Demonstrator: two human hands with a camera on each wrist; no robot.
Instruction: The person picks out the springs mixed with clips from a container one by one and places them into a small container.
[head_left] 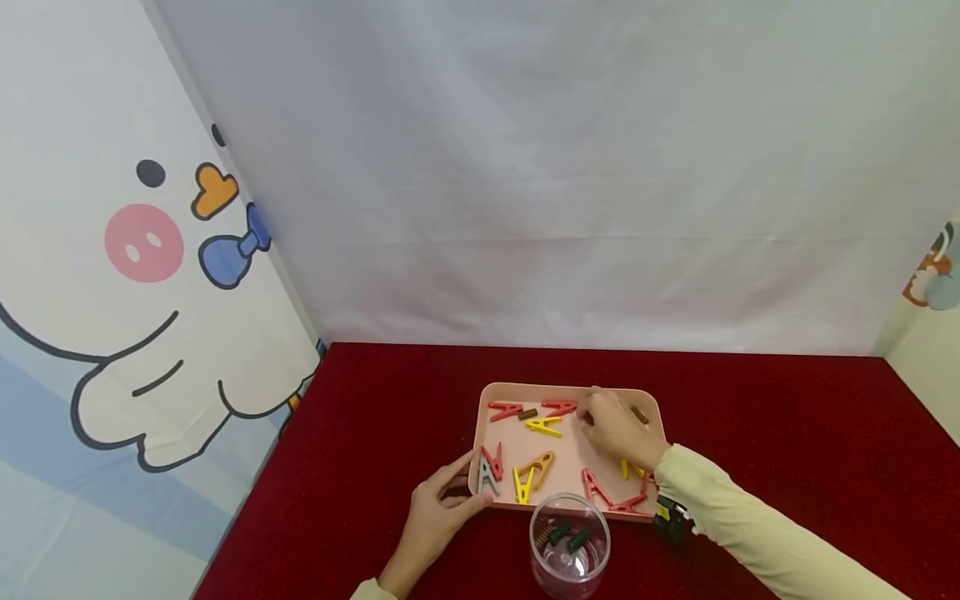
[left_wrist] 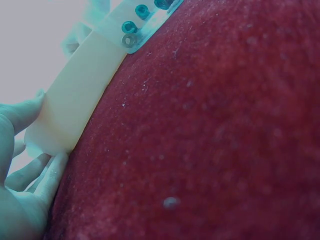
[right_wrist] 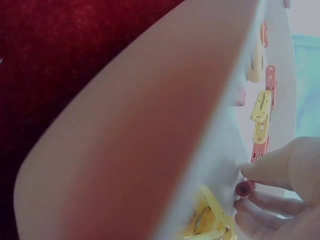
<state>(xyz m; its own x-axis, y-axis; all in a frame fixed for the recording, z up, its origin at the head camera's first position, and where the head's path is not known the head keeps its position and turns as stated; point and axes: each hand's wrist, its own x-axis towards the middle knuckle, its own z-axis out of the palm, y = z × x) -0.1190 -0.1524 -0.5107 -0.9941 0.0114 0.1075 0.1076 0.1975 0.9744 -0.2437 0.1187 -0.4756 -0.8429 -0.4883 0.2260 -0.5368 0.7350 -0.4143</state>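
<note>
A pink tray lies on the red cloth and holds several loose clothes-peg halves in red, yellow, orange and grey. My left hand grips the tray's near left corner; in the left wrist view its thumb and fingers pinch the tray wall. Over the tray's far right part, my right hand pinches a small red spring between thumb and fingers. Yellow and red peg halves lie beyond it. A brown spring sits by the tray's right edge.
A clear plastic cup with green springs inside stands just in front of the tray. The red tablecloth spreads to both sides. A white backdrop closes the back, and a cartoon curtain hangs at the left.
</note>
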